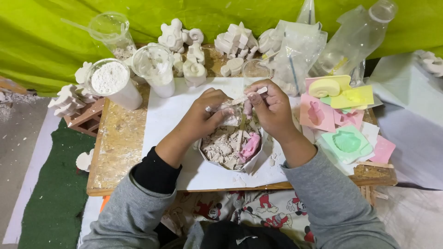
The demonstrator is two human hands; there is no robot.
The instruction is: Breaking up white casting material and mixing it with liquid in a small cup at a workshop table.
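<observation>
**Both hands pinch a thin stick over a bowl of plaster crumbs**

Fingertips of the left hand [208,109] and right hand [270,107] clamp a pale wooden stick [244,98] between them, directly above a bowl of broken plaster [229,146], seemingly so scrapings drop inside. A pink mould [251,146] lies in the bowl at 3 o'clock. White paper [173,115] covers the chipboard table [119,138]. Tubs of white powder [110,80] stand at 10 o'clock, cast figures [191,50] at 12, coloured moulds [344,120] at 3, green cloth [46,32] behind.
</observation>
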